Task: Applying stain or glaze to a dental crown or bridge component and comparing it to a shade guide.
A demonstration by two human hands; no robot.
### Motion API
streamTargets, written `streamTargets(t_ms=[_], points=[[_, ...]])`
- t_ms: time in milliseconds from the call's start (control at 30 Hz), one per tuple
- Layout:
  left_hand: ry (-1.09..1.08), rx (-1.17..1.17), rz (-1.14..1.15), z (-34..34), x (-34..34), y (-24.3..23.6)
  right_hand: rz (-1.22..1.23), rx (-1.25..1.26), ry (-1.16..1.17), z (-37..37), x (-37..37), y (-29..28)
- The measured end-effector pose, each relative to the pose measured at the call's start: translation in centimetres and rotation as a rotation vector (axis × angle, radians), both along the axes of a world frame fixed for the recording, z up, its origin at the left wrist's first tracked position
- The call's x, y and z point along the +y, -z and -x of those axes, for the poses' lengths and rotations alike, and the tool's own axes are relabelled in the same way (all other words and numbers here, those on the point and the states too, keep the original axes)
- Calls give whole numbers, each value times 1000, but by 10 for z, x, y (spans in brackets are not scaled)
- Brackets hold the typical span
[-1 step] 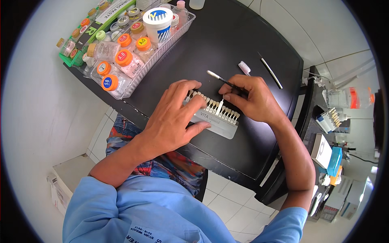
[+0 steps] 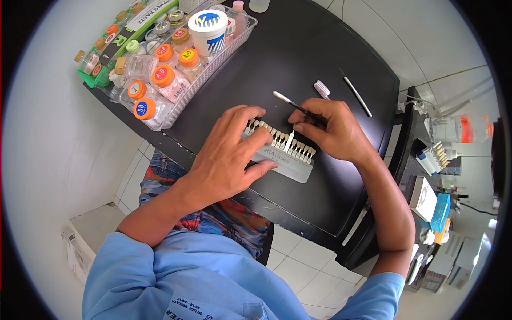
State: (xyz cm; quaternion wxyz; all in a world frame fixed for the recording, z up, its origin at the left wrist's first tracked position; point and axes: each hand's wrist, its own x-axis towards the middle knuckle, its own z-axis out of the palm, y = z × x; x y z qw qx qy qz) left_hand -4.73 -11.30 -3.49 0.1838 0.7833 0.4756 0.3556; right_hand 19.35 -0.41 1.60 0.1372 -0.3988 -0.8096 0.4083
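Resting flat with fingers spread, the left hand (image 2: 226, 160) presses down on a grey tooth shade guide (image 2: 288, 162) that lies near the middle of the black table (image 2: 298, 48), its row of pale tooth-shaped tabs (image 2: 298, 149) pointing away from the person. Just to the right, the right hand (image 2: 330, 130) pinches one shade tab (image 2: 289, 141) between thumb and forefinger, drawn partly out of the row, while the same hand also grips a thin black brush (image 2: 290, 103) whose white tip points up-left. Nearer than the guide, a bare strip of tabletop runs to the front edge, which is chipped in places; below it show patterned shorts (image 2: 234, 218) and a blue shirt (image 2: 213, 282). Beyond the hands lie a small white ridged piece (image 2: 321, 88) and a slim rod (image 2: 357, 96), apart from each other, with open black surface around them up to the far and right edges. Along the far left edge stands a clear plastic tray (image 2: 213, 64) packed with orange-capped bottles (image 2: 160, 77) and a white jar (image 2: 208, 29); a green rack of small jars (image 2: 98, 58) sits beside it at the table's corner. Right of the table, a lower shelf (image 2: 416, 144) carries boxes and another shade guide.
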Motion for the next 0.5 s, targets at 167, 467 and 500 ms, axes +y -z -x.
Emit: streamTargets(t_ms=[167, 467, 500], points=[[-2, 12, -30, -2, -1, 1, 66, -31, 27, 2, -1, -3], [-14, 11, -19, -2, -1, 1, 28, -44, -14, 2, 1, -3], [-14, 13, -21, -2, -1, 1, 28, -45, -14, 1, 1, -3]])
